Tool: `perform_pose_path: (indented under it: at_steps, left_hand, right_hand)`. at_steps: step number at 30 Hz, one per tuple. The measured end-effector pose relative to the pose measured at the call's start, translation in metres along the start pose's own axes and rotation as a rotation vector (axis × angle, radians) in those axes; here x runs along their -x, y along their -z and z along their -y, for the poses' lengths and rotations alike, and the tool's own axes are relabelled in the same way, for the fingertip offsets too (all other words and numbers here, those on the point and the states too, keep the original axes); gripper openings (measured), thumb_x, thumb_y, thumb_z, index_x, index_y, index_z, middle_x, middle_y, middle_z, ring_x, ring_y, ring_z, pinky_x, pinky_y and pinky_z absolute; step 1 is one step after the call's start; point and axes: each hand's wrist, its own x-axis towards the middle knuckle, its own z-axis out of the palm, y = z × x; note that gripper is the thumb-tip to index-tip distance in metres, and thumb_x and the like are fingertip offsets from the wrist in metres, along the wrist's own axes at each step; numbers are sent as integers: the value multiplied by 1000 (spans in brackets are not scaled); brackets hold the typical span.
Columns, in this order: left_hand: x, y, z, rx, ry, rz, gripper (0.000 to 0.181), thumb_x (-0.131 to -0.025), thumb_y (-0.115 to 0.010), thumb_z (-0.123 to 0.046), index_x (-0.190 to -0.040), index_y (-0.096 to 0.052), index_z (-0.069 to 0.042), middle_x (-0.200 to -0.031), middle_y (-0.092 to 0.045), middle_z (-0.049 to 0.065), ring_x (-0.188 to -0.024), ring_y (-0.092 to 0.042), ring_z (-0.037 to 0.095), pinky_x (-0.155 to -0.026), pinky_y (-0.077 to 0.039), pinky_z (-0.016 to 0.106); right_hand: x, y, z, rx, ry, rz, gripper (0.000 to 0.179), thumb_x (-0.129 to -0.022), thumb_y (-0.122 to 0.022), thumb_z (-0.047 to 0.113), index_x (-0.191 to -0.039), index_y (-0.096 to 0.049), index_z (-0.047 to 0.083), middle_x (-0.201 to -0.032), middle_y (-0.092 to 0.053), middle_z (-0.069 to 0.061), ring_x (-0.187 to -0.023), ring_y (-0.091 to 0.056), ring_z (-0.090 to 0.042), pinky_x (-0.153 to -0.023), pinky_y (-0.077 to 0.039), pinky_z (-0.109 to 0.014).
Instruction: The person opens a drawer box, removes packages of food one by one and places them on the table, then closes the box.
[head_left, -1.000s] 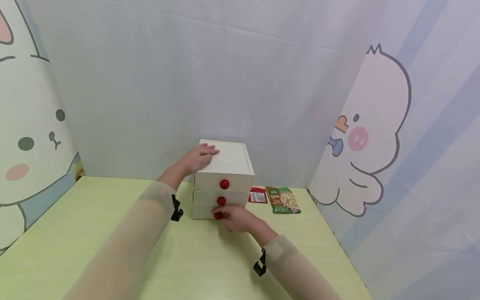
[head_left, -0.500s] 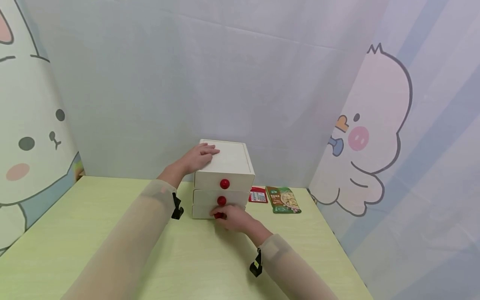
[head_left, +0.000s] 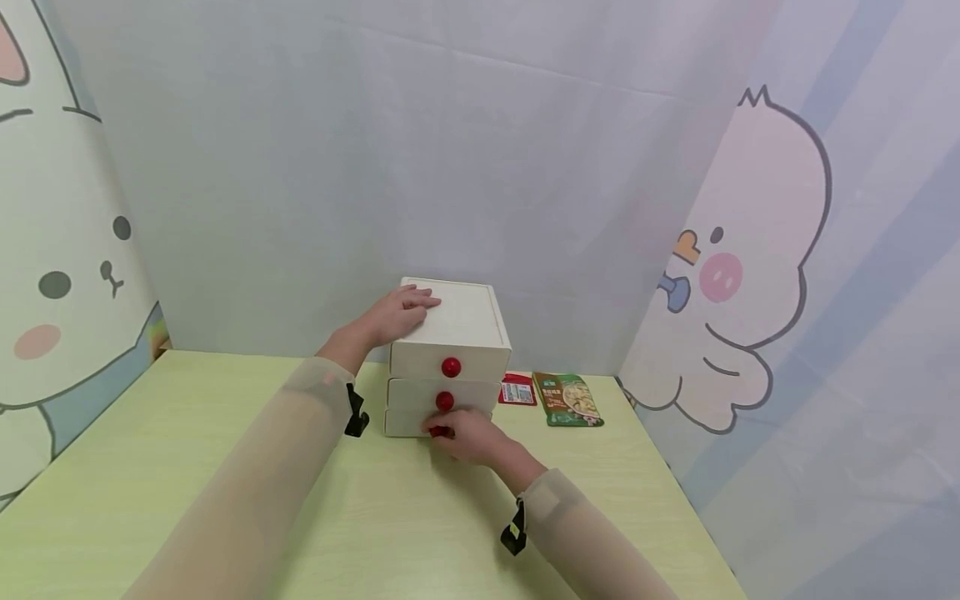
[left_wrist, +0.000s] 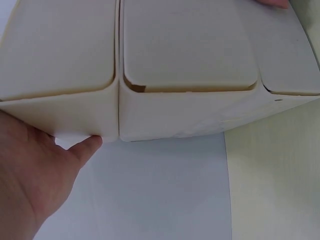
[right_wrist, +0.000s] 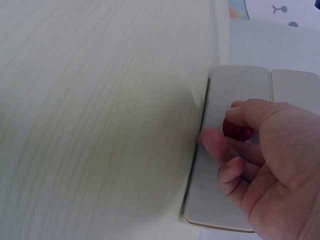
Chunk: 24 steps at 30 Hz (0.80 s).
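A small white three-drawer cabinet (head_left: 461, 321) stands on the table, each drawer front bearing a round red knob. My left hand (head_left: 390, 317) rests on the left part of its top, fingers laid across the surface; in the left wrist view the thumb of that hand (left_wrist: 40, 170) touches the cabinet's side. Down at the lowest drawer (right_wrist: 215, 195), my right hand (head_left: 471, 437) pinches the red knob (right_wrist: 237, 129) between thumb and fingers. That drawer looks closed. Above it are the middle knob (head_left: 445, 401) and the top knob (head_left: 451, 367).
Right of the cabinet lie a red packet with a white label (head_left: 517, 390) and a green-brown food pouch (head_left: 567, 400). The pale yellow-green table (head_left: 405, 517) meets a light curtain (head_left: 300, 183) behind, with cartoon-printed curtains at both sides.
My right hand has shifted slightly left and closer around the bottom knob, covering more of it. The left hand and the cabinet stay where they were.
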Motion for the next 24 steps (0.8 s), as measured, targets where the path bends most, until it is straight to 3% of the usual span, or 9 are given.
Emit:
perform_pose_path:
  at_steps: [24]
  left_hand:
    - [-3, 1, 0, -39, 16, 7, 55, -112, -36, -28, -161, -58, -18, -181, -35, 4, -174, -11, 31, -140, -12, 61]
  right_hand:
    - [3, 0, 6, 38, -7, -26, 20, -104, -75, 12, -123, -83, 12, -102, -78, 1, -62, -59, -1, -61, -53, -15]
